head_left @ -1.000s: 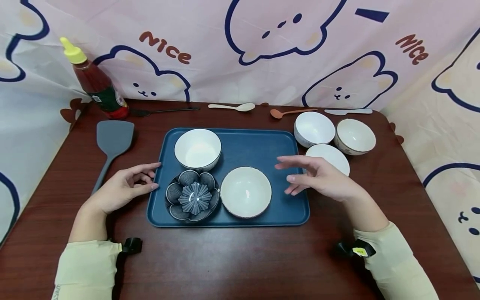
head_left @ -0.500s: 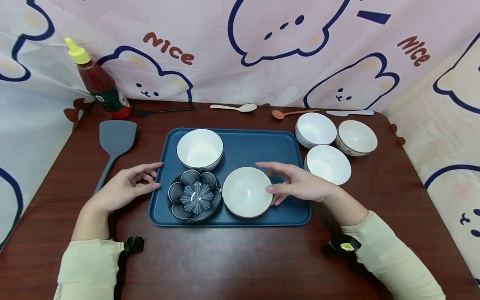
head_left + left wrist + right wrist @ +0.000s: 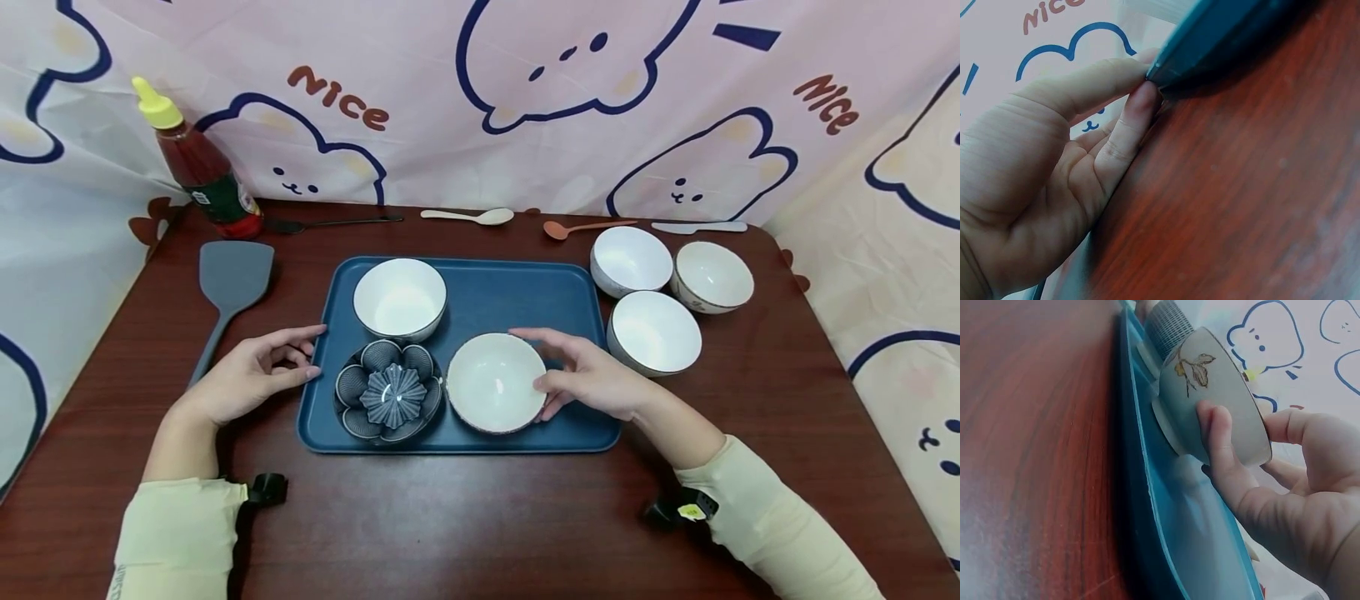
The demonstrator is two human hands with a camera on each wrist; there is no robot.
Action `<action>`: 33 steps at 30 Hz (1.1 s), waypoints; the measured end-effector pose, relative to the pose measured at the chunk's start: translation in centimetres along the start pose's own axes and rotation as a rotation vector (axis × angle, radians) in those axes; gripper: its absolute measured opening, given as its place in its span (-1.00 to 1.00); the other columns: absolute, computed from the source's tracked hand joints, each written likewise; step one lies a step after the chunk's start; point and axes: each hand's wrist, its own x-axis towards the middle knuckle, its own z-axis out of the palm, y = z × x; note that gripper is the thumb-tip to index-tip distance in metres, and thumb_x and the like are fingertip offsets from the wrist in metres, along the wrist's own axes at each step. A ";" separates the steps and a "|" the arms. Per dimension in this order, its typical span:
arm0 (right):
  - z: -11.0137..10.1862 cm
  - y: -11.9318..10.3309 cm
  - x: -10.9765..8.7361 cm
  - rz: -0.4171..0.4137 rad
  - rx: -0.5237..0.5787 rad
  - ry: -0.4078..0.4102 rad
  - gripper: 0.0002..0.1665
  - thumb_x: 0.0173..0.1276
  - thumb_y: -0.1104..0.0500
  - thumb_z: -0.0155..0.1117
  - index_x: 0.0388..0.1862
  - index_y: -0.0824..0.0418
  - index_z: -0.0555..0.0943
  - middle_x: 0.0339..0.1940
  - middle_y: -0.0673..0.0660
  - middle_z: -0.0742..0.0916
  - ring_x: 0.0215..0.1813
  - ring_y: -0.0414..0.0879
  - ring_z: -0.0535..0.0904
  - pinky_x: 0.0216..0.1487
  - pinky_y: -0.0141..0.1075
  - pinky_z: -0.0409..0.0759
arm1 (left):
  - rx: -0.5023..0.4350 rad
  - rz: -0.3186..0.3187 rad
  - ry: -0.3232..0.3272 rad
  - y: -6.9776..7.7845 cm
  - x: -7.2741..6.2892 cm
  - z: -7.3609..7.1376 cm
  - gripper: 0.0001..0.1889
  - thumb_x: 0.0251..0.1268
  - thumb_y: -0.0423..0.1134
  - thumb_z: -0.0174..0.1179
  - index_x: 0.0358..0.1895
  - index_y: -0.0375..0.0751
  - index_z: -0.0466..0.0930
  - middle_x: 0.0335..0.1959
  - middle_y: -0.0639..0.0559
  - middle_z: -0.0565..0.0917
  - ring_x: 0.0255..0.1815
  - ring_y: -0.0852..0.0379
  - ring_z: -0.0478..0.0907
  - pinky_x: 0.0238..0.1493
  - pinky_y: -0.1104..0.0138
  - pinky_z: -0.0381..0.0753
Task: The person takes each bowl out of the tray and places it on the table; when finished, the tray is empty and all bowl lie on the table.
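A white bowl with a brown leaf print on its outside sits on the blue tray, in the front middle. My right hand grips it at its right side, fingers on the outer wall and thumb at the rim. At the tray's left edge, my left hand pinches the rim between thumb and fingers. Beside the gripped bowl lies a dark flower-shaped bowl with a ribbed centre. Behind that one stands another white bowl.
Three white bowls stand close together right of the tray. A grey spatula and a red sauce bottle are on the left. Along the back edge lie a black utensil, a white spoon, a brown spoon and a white knife.
My right hand has moved left from over the tray's right edge to the white bowl and taken hold of its right side. The left hand has stayed at the tray's edge.
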 end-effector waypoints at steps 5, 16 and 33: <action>-0.3 -0.1 -0.9 -0.001 0.023 0.034 -0.22 0.45 0.29 0.19 0.57 -0.07 0.21 0.47 0.23 0.36 -0.28 0.16 0.77 -0.18 -0.05 0.73 | -0.009 0.004 -0.004 0.0 0.1 0.0 -0.42 0.40 -0.14 0.27 0.44 -0.09 0.38 -0.04 -0.07 0.54 -0.13 0.31 0.54 -0.17 0.55 0.52; -1.7 -1.7 -3.4 -0.032 0.036 0.088 -0.21 0.45 0.33 0.16 0.59 0.01 0.18 0.51 0.22 0.33 -0.28 0.10 0.76 -0.18 -0.06 0.74 | -0.005 0.009 0.003 -0.1 0.0 -0.1 -0.42 0.39 -0.16 0.27 0.44 -0.09 0.38 -0.05 -0.08 0.55 -0.13 0.31 0.55 -0.17 0.56 0.53; -5.4 -2.5 -9.7 -0.105 -0.024 0.182 -0.24 0.48 0.42 0.07 0.59 0.10 0.16 0.44 0.14 0.37 -0.15 0.11 0.72 -0.24 -0.06 0.74 | 0.000 0.005 0.003 0.0 -0.1 -0.1 -0.42 0.40 -0.14 0.26 0.44 -0.08 0.38 -0.04 -0.08 0.54 -0.12 0.29 0.54 -0.15 0.55 0.52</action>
